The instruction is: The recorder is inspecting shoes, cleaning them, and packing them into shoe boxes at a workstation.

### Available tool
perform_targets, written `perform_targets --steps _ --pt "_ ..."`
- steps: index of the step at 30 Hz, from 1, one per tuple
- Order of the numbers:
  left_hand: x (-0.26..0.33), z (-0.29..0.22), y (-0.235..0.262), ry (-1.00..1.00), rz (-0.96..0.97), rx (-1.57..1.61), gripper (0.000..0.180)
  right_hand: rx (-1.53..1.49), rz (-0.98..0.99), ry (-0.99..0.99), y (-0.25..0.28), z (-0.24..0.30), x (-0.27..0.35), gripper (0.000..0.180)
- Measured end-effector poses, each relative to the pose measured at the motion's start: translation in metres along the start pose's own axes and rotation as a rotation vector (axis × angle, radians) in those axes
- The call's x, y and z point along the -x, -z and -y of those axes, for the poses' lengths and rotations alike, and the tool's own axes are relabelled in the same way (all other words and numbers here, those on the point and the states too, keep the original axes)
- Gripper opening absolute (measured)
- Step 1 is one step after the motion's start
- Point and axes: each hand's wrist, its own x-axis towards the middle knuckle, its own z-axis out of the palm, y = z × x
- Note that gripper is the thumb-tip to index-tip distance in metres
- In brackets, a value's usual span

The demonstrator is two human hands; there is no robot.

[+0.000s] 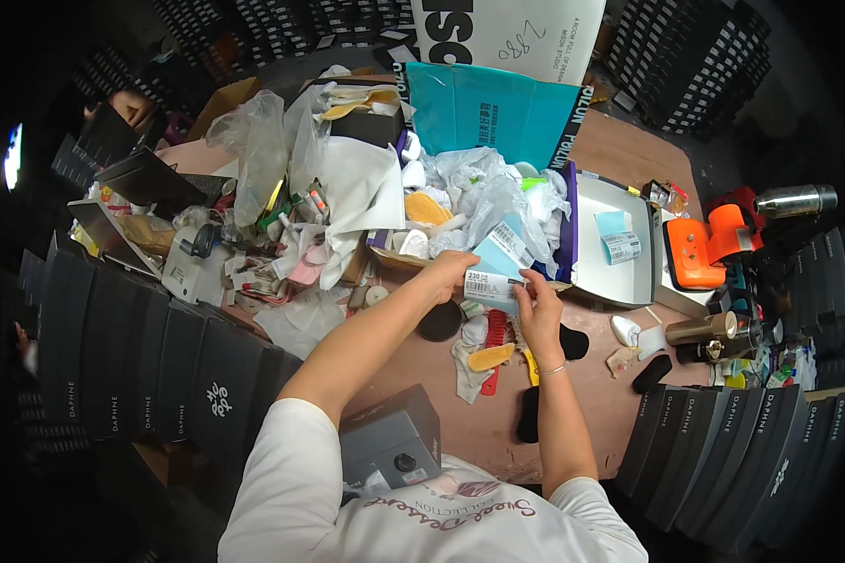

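Observation:
My left hand (pixel 453 274) pinches the left edge of a light-blue label sheet (pixel 494 293) bearing a white barcode sticker. Behind it, a second light-blue sheet (pixel 505 246) with a similar sticker fans upward. The fingers of my right hand (pixel 539 314) close on the front sheet's right edge. Under my hands lie a red brush (pixel 496 330), a yellow pad (pixel 491 357) and dark, flat, rounded pieces (pixel 528 416). A grey shoebox (pixel 390 436) stands tilted against my body, below my left forearm.
An open box of crumpled plastic (pixel 498 192) stands beyond my hands. To its right, a white box lid (pixel 596 272) holds another blue sheet (pixel 618 236). An orange tool (pixel 695 253) lies farther right. Stacked dark shoeboxes (pixel 127 366) flank the left; more boxes (pixel 723 450) line the right.

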Motion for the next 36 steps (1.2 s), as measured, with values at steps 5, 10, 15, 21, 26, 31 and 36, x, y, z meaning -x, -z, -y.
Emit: perform_targets --steps 5,10,15,21,26,31,36 --pt "-0.009 0.002 -0.010 -0.039 -0.161 0.023 0.021 0.280 -0.119 0.424 -0.002 0.003 0.001 0.014" --pt "-0.014 0.001 -0.010 -0.127 -0.240 0.098 0.029 0.040 -0.218 0.519 0.031 0.042 0.021 0.022" --pt "0.041 -0.011 0.042 -0.297 -0.145 -0.601 0.077 -0.422 -0.202 0.144 0.072 0.077 0.057 0.013" --pt "0.285 -0.010 0.098 -0.490 0.232 -0.424 0.041 -0.751 0.016 0.005 0.091 0.125 0.128 0.013" --pt "0.410 0.086 0.141 -0.795 0.067 -0.608 0.057 -0.728 0.387 -0.199 0.058 0.200 0.177 0.019" --pt "0.424 0.156 0.112 -0.745 -0.142 -0.707 0.089 -0.529 0.620 -0.288 0.025 0.222 0.196 0.016" --pt "0.407 0.182 0.113 -0.896 -0.175 -0.611 0.099 -0.367 0.701 -0.263 0.014 0.230 0.194 0.016"
